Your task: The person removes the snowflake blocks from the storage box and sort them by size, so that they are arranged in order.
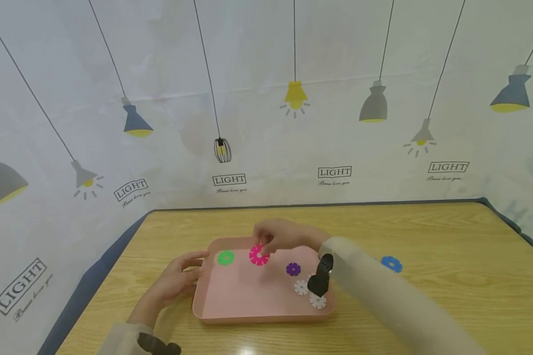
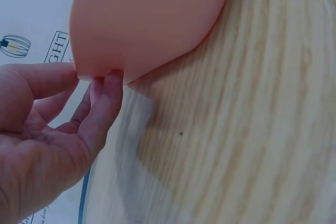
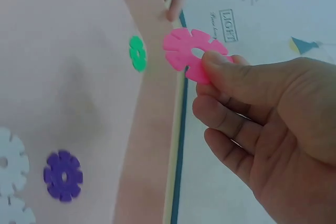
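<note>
My right hand (image 1: 281, 235) is over the far side of a pink tray (image 1: 248, 296). Between thumb and fingers it pinches a pink notched plastic disc (image 3: 181, 48) by the edge, held above the tray floor. At the tray's left end, my left hand (image 1: 177, 276) holds the wall, its fingertips against the outer side and the rim (image 2: 76, 35). A green notched disc (image 1: 226, 258) lies in the far left corner of the tray. A purple disc (image 1: 293, 269) and several white discs (image 1: 301, 287) lie toward its right end, partly covered by the right wrist strap in the head view.
On the wooden table (image 1: 448, 276), right of the tray, lies a blue notched disc (image 1: 391, 264) beyond the right sleeve. Behind the table's dark edge rises a white wall covering (image 1: 266, 148) printed with hanging lamps.
</note>
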Demonstrator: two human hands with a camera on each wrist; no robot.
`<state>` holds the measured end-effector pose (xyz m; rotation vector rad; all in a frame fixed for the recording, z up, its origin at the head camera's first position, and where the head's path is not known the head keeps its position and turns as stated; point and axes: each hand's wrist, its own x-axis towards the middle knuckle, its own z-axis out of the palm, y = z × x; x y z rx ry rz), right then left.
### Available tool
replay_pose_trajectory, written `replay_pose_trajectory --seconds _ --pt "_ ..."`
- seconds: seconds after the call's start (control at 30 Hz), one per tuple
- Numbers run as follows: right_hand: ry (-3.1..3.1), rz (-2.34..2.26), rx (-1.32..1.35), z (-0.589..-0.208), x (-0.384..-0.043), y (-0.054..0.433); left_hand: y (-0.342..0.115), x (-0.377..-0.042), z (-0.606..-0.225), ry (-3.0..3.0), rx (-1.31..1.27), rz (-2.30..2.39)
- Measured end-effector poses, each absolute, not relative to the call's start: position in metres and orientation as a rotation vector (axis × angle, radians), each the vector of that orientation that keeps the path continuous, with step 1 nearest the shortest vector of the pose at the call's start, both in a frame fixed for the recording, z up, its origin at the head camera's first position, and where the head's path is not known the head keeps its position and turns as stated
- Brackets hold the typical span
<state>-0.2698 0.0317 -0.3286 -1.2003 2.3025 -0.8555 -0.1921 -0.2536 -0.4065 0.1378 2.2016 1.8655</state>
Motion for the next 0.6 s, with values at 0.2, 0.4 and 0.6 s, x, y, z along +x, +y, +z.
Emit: replay_pose_trajectory --seconds 0.2,0.4,0.6 --pt "2.286 -0.998 -1.248 -0.328 -0.279 0.066 -0.253 -0.193 -0.407 2.196 0.137 1.875" --pt "2.34 -1.077 -1.195 -0.334 -0.283 0.104 -0.253 -0.194 -0.406 2.202 0.132 1.874" --pt "2.404 -1.113 -1.113 -0.344 -0.283 0.145 -0.253 -0.193 -0.407 2.222 0.12 1.867"
